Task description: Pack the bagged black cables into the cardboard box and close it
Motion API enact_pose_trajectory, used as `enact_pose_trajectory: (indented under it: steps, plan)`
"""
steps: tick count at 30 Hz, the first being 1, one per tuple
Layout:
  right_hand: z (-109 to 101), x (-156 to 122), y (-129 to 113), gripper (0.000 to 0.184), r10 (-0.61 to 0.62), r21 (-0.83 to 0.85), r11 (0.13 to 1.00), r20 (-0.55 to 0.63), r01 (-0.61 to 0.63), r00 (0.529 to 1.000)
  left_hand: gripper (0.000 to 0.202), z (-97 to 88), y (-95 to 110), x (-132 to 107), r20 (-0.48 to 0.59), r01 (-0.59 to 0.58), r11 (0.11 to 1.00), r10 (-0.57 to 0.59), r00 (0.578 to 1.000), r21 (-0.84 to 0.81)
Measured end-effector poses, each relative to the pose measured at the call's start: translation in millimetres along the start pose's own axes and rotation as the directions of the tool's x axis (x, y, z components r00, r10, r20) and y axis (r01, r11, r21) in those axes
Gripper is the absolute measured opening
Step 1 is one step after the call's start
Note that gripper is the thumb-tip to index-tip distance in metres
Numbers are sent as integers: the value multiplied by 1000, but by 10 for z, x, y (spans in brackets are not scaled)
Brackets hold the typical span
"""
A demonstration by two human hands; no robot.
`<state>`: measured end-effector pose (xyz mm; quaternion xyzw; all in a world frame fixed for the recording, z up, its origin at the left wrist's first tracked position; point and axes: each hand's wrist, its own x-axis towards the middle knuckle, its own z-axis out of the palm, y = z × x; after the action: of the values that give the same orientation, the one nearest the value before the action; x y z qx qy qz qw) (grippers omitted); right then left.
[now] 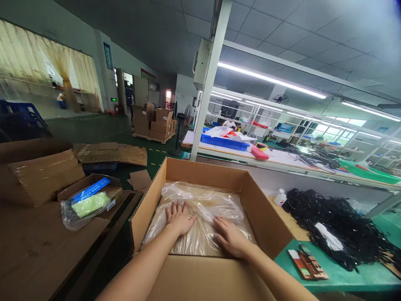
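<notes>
In front of me stands an open cardboard box (208, 171) with its walls upright. Clear plastic wrapping (188, 194) covers what lies inside, so the contents cannot be made out. My left hand (180, 218) rests flat on the plastic, fingers spread toward the far wall. Lower and to the right, my right hand (230, 235) also lies on the wrapping with its fingers stretched out. Neither hand holds anything.
Right of the box, a green table (269, 269) bears a heap of black cables (332, 221), a white bottle (280, 197) and a small brown box (308, 264). At left are a large carton (46, 171) and a bagged yellow-green item (90, 205). A metal post (209, 83) rises behind.
</notes>
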<state>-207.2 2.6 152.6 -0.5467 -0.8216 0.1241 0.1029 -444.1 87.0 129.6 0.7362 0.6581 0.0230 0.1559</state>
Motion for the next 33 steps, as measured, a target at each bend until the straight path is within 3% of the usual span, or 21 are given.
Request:
enact_pose_trajectory:
  steps: [3,6,8,11,14,17,22,25,29,33]
  plan:
    - [80,336,119,69,23,41,999,126,-28,992,91,-1,14,-9,-22,13,1000,-12,1000,8]
    - [171,694,205,69,82,67,994,128,-92,988,87,-42,37,-69,-88,-3,1000,6,996,31]
    - [217,834,236,69,106,87,989,110,-115,988,74,-115,78,-119,-171,-63,996,73,983,61]
    - [258,879,255,68,108,117,986,84,-117,991,54,-290,200,-120,-295,-216,967,248,923,136]
    - [269,846,259,69,97,139,985,61,-104,993,65,-507,366,40,-353,-315,924,375,858,217]
    - [254,830,259,70,94,153,983,49,-100,994,72,-737,524,299,-337,-351,899,426,840,262]
    - [222,841,287,73,89,185,978,46,-96,995,28,-1016,628,536,-149,-440,859,486,861,262]
    - [225,866,338,71,79,201,976,40,-85,996,29,-932,545,394,-45,-478,846,501,864,238]
    - [233,938,417,66,65,202,977,37,-71,997,33,-516,380,-5,73,-474,858,470,880,198]
    - [220,949,379,63,95,150,984,6,-95,995,52,-157,298,-255,91,-406,900,396,914,157]
